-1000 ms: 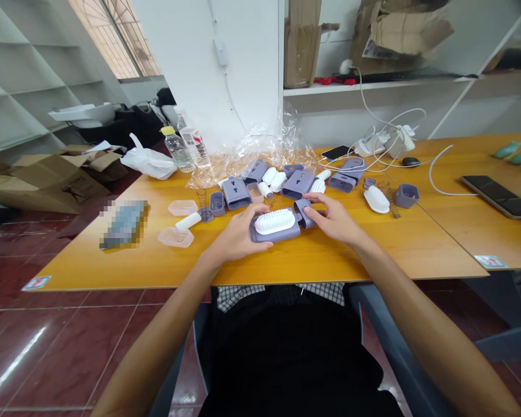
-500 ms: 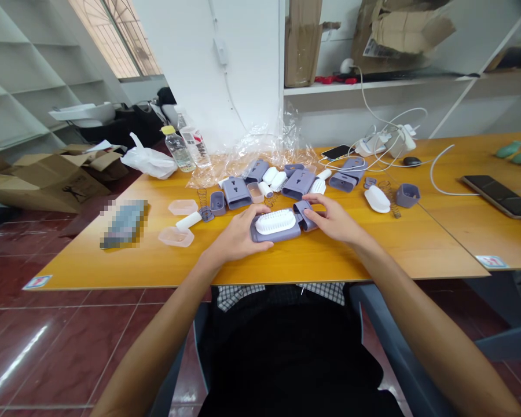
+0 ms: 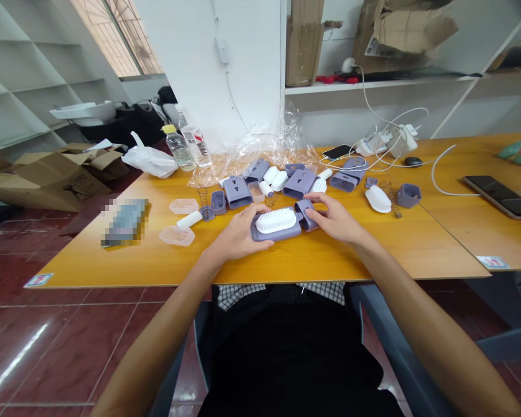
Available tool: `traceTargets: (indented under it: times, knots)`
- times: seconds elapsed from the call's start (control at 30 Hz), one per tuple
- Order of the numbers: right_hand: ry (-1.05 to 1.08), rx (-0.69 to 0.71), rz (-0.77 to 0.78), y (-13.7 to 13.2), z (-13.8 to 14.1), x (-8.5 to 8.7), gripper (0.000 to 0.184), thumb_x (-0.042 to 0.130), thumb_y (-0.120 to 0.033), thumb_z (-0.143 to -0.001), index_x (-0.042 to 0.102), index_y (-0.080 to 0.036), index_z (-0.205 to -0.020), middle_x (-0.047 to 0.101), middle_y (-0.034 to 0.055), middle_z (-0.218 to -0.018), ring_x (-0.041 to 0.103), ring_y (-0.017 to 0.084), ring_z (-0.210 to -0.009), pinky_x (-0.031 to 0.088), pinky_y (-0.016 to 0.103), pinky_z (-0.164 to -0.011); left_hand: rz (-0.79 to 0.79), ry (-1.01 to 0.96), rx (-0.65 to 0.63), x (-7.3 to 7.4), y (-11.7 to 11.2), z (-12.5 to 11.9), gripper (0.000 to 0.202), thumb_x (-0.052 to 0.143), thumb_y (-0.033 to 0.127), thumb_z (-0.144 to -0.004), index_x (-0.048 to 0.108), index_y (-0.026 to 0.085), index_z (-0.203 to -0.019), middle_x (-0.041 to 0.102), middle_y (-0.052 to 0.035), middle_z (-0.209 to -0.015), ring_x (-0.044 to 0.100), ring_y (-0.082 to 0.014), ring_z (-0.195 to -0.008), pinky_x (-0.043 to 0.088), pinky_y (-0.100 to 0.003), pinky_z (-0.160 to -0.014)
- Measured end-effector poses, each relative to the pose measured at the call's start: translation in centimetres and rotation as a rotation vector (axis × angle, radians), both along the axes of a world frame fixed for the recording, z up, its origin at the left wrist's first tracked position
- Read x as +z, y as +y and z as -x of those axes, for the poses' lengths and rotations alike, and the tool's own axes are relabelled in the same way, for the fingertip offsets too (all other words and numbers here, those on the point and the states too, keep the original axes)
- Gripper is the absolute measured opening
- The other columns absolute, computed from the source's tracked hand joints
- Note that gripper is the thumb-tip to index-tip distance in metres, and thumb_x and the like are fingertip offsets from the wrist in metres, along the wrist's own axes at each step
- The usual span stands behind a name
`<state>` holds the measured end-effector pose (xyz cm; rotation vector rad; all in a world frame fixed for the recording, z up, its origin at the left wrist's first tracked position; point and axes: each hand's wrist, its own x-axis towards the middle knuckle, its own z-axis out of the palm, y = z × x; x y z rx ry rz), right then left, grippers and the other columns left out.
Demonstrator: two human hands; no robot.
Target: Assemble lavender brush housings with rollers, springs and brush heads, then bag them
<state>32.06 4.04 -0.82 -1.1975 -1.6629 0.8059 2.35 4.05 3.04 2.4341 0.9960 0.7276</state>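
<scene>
My left hand [image 3: 238, 234] is wrapped round the left end of a purple plastic case [image 3: 282, 235], thumb in front and fingers behind. On top of the case lies a white bristle brush [image 3: 276, 220], bristles facing up. A shorter purple sleeve [image 3: 306, 215] touches or nearly touches the case's right end. The thumb and fingers of my right hand [image 3: 332, 217] close on that sleeve. Just behind are more purple cases [image 3: 238, 192], white brush parts [image 3: 270, 175] and a metal spring [image 3: 271, 200].
Translucent pink trays [image 3: 177, 235] and a white cylinder [image 3: 189, 220] lie to the left. A white oval piece [image 3: 378, 199], spring [image 3: 389, 197] and purple cup [image 3: 408, 196] sit right. Bottles [image 3: 179, 149], plastic film [image 3: 260, 147] and cables [image 3: 375, 165] line the back.
Both hands and the parts they hold stay almost still. Part of another person's hand now shows at the far right edge, by the green objects.
</scene>
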Motion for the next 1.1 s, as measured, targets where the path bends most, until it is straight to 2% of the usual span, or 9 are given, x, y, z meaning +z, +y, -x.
traceTargets:
  times: [0.27, 0.43, 0.6, 0.77, 0.97, 1.1]
  knots:
    - [-0.001, 0.01, -0.008, 0.06, -0.14, -0.07, 0.036, 0.069, -0.041, -0.096, 0.067, -0.028, -0.13, 0.067, 0.0128, -0.134, 0.066, 0.036, -0.13, 0.071, 0.055, -0.09, 0.007, -0.011, 0.005, -0.16, 0.04, 0.0, 0.064, 0.082, 0.037, -0.079, 0.051, 0.027, -0.135, 0.065, -0.0104, -0.141, 0.064, -0.035, -0.132, 0.051, -0.054, -0.114]
    - [0.041, 0.01, 0.048, -0.04, -0.11, -0.05, 0.039, 0.069, -0.043, -0.096, 0.065, -0.027, -0.131, 0.065, 0.0141, -0.135, 0.071, 0.034, -0.119, 0.074, 0.049, -0.079, 0.009, -0.013, 0.005, -0.2, 0.09, 0.05, 0.065, 0.083, 0.037, -0.079, 0.051, 0.027, -0.135, 0.064, -0.0102, -0.143, 0.063, -0.0352, -0.134, 0.05, -0.054, -0.115]
    - [0.136, 0.018, 0.123, -0.18, -0.11, -0.02, 0.043, 0.071, -0.047, -0.095, 0.064, -0.026, -0.132, 0.06, 0.0149, -0.142, 0.075, 0.027, -0.097, 0.074, 0.047, -0.069, 0.009, -0.022, 0.013, -0.08, 0.02, 0.0, 0.065, 0.083, 0.037, -0.079, 0.051, 0.026, -0.134, 0.065, -0.0103, -0.141, 0.064, -0.0345, -0.132, 0.052, -0.053, -0.114]
    - [0.165, 0.019, 0.153, -0.06, -0.24, -0.26, 0.043, 0.074, -0.047, -0.094, 0.064, -0.026, -0.13, 0.059, 0.015, -0.141, 0.074, 0.023, -0.087, 0.074, 0.046, -0.066, 0.014, -0.021, 0.015, -0.12, -0.04, -0.02, 0.064, 0.083, 0.036, -0.079, 0.051, 0.027, -0.134, 0.065, -0.0104, -0.141, 0.063, -0.0347, -0.133, 0.051, -0.055, -0.114]
    - [0.152, 0.021, 0.156, 0.06, -0.23, -0.42, 0.043, 0.072, -0.049, -0.093, 0.064, -0.027, -0.13, 0.06, 0.0144, -0.14, 0.073, 0.026, -0.095, 0.073, 0.045, -0.068, 0.002, -0.019, -0.003, -0.31, 0.01, 0.08, 0.063, 0.083, 0.037, -0.08, 0.05, 0.027, -0.134, 0.065, -0.0096, -0.141, 0.064, -0.0334, -0.131, 0.051, -0.053, -0.113]
    - [0.054, 0.046, 0.095, -0.43, -0.14, 0.38, 0.046, 0.075, -0.045, -0.091, 0.063, -0.027, -0.132, 0.063, 0.0137, -0.141, 0.07, 0.031, -0.115, 0.071, 0.047, -0.081, 0.0, -0.03, 0.0, -0.34, 0.25, 0.24, 0.064, 0.084, 0.035, -0.08, 0.05, 0.026, -0.133, 0.065, -0.0094, -0.139, 0.065, -0.033, -0.129, 0.052, -0.051, -0.111]
